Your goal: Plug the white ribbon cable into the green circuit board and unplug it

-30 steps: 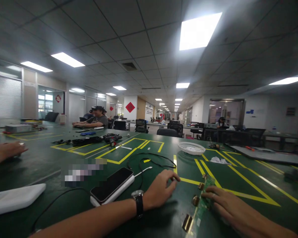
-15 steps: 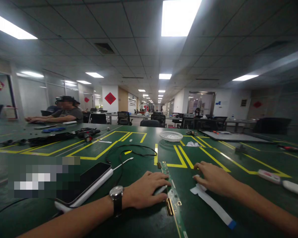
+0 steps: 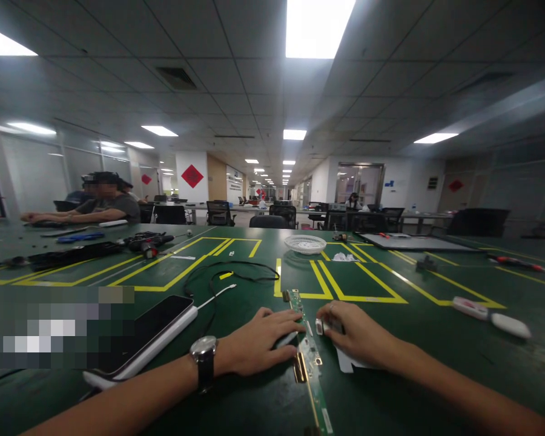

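Observation:
A long, narrow green circuit board (image 3: 312,376) with gold flex tabs lies lengthwise in front of me on the green table. My left hand (image 3: 261,339), wearing a watch on its wrist, holds the board's left edge; the fingertips press its upper part and the thumb rests lower down. Something greyish shows between thumb and fingers, too hidden to name. To the right of the board, my right hand (image 3: 352,330) pinches a white flat ribbon cable (image 3: 345,361). One end of it pokes out at the fingertips, close to the board. The rest is mostly covered by the hand.
On the left lies a phone on a white stand (image 3: 149,348), near a black cable (image 3: 236,264). A white basket (image 3: 305,244) sits ahead. A white-and-red device (image 3: 470,307) rests at the right. Tools (image 3: 148,242) lie far left, where another person (image 3: 106,200) sits.
My right hand has picked up the ribbon cable and brought it left, up to the board. My left hand stays on the board. The whole view has shifted slightly.

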`<state>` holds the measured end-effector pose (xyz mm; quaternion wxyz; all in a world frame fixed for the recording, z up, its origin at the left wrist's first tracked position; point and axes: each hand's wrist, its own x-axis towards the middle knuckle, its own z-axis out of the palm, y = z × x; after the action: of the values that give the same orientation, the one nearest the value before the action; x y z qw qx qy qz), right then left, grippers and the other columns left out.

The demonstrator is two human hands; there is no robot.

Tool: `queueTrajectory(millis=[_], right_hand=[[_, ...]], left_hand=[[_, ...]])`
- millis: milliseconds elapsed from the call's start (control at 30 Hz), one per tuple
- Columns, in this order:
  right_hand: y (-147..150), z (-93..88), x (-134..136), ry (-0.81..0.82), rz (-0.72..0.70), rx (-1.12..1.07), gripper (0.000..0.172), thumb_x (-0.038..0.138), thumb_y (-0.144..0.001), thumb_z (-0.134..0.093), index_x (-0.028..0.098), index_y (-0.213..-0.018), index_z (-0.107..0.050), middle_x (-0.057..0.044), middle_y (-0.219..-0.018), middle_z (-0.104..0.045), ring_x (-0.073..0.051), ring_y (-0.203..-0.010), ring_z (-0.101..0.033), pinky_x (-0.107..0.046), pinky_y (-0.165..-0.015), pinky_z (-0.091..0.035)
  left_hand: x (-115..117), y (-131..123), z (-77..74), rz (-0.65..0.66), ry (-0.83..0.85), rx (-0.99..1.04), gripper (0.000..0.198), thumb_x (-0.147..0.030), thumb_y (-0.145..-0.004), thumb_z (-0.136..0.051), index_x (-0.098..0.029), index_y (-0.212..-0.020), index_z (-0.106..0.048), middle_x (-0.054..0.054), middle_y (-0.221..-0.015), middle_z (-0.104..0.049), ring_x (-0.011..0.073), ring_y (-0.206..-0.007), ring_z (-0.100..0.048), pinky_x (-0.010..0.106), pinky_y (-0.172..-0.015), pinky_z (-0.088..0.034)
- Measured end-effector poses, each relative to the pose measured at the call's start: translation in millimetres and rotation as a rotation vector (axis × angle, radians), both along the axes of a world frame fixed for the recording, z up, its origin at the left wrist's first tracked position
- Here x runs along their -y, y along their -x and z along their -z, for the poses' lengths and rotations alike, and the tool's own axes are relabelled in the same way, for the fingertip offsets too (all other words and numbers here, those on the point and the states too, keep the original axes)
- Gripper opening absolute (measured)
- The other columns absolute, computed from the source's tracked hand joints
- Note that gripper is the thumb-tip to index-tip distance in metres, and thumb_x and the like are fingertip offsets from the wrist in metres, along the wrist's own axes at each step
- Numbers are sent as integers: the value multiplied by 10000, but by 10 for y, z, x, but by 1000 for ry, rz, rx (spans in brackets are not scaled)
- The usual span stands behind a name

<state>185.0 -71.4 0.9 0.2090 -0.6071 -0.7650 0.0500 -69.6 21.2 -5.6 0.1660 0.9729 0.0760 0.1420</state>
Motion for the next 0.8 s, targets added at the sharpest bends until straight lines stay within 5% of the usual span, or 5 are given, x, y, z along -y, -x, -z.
queueTrajectory(millis=[467,800], right_hand=[[74,130,-57,-82,-100,-1,205,251,-889,-573,204,-1070,-655,-57,-1032,-669,-208,-970,-591,-337,-858,-440],[3,68,-94,-64,-212,-12,64,206,-872,-599,214,-910,-650,-8,-894,-642,-160,-837,-571,-289,-762,-427]], left_hand=[[-22,-36,-15,11,-26,-80,416,-452,-1015,-405,-327,-1411,-419,44,-1560,-333,276,-1432,-314,474,-1080,-274],[-63,-66,-64,64,15,-87,417,-434,-998,-407,-309,-1396,-433,53,-1558,-335,297,-1429,-311,490,-1084,-249]])
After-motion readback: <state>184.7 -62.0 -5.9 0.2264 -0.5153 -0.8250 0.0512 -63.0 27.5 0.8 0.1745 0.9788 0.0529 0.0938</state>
